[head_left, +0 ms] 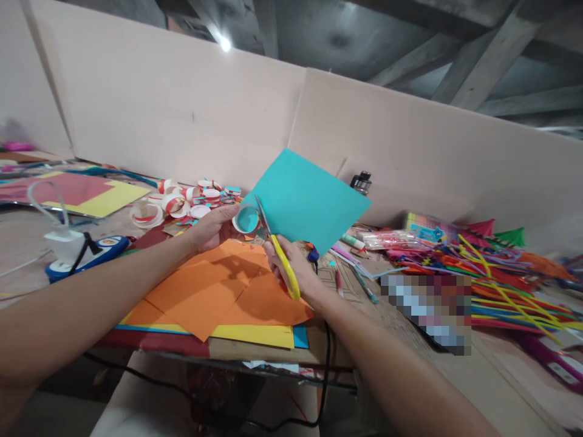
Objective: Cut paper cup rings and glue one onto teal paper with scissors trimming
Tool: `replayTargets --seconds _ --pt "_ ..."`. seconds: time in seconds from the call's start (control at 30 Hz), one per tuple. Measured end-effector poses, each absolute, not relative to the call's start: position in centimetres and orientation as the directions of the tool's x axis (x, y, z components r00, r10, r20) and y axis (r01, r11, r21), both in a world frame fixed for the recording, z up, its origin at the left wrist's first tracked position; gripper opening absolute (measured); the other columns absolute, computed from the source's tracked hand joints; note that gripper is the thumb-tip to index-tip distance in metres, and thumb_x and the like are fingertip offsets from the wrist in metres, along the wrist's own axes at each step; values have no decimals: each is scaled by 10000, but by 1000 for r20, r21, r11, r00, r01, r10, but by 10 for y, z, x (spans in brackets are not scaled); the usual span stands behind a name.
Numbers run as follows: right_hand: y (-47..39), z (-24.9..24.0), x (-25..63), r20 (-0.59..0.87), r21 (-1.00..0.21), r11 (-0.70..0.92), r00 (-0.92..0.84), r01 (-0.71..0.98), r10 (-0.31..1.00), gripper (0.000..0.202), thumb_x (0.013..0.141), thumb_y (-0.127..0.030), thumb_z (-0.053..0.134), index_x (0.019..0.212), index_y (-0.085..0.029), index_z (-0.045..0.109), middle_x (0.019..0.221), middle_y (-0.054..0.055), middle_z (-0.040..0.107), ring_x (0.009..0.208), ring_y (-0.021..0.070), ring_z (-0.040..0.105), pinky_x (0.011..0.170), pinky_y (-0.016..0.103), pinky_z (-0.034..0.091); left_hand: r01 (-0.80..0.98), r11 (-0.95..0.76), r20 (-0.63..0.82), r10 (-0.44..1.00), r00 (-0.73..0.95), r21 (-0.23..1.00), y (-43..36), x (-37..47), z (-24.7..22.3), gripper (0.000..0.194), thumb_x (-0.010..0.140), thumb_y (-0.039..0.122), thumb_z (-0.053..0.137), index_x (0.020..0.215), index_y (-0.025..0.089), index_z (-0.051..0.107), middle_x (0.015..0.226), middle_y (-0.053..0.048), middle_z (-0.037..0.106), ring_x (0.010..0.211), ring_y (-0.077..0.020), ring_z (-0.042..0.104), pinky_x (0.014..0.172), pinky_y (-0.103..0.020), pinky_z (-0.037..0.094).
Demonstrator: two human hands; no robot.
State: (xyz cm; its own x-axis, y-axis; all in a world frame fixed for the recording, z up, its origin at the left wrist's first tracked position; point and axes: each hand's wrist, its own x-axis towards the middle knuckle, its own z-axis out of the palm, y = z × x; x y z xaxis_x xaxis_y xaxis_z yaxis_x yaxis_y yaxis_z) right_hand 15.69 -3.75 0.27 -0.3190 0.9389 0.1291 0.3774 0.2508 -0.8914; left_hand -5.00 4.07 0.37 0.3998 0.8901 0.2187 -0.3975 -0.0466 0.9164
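My left hand (216, 226) pinches a small white-rimmed round piece (247, 220), perhaps a cut cup, against the corner of a teal paper sheet (314, 200). Teal shows inside its rim. In my right hand (291, 261) is a pair of yellow-handled scissors (288, 267). The blades point up beside the round piece, at the edge of the teal sheet; whether they touch the paper is hard to tell. Below both hands lie orange paper sheets (204, 291), with yellow and blue sheets under them.
Cut paper cups (175, 203) are heaped behind my left hand. A blue-and-white power strip (86, 261) sits at left. Pencils, a red pen (339, 282) and many coloured pipe cleaners (501, 285) lie at right. A black cable hangs over the table's front edge. Cardboard panels (182, 97) stand behind.
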Motion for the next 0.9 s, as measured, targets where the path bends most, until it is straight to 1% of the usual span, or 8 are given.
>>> replayTargets --seconds 0.1,0.2,0.4,0.5,0.6,0.9 --pt "-38 5 157 68 -935 180 -344 306 937 422 880 -649 475 844 -231 431 589 -75 454 399 58 415 362 170 372 -405 -56 226 895 385 913 42 -50 3 255 874 361 594 1004 151 657 873 -85 736 666 -195 701 529 -282 583" --pt "-38 6 157 44 -945 150 -344 290 938 419 875 -644 492 841 -231 430 573 -82 441 398 53 410 359 159 362 -414 -66 228 906 356 908 43 -50 0 239 878 347 588 1015 165 659 876 -69 732 684 -186 692 537 -287 589" --pt "-40 7 156 94 -918 203 -309 342 946 404 876 -630 495 843 -232 428 577 -84 431 409 56 406 363 160 327 -417 -78 235 910 341 906 44 -49 -2 256 862 365 610 999 156 669 870 -61 729 687 -171 677 534 -268 585" --pt "-38 5 158 149 -879 269 -309 395 939 403 887 -621 479 820 -228 420 597 -72 444 440 63 423 383 167 321 -425 -63 234 902 364 903 43 -49 -1 257 855 372 623 992 158 665 861 -64 731 696 -186 694 532 -277 586" --pt "-36 3 161 171 -842 308 -323 442 931 400 888 -614 482 814 -225 426 619 -60 465 473 75 441 406 181 330 -425 -48 228 895 384 904 41 -49 0 246 857 368 619 979 159 661 852 -76 739 680 -201 705 521 -278 577" --pt "-36 4 162 180 -825 322 -325 464 929 394 895 -608 466 818 -222 451 623 -47 465 491 84 434 428 193 341 -393 -66 239 880 410 917 38 -50 6 270 841 390 639 931 137 662 821 -78 726 703 -207 711 546 -276 583"
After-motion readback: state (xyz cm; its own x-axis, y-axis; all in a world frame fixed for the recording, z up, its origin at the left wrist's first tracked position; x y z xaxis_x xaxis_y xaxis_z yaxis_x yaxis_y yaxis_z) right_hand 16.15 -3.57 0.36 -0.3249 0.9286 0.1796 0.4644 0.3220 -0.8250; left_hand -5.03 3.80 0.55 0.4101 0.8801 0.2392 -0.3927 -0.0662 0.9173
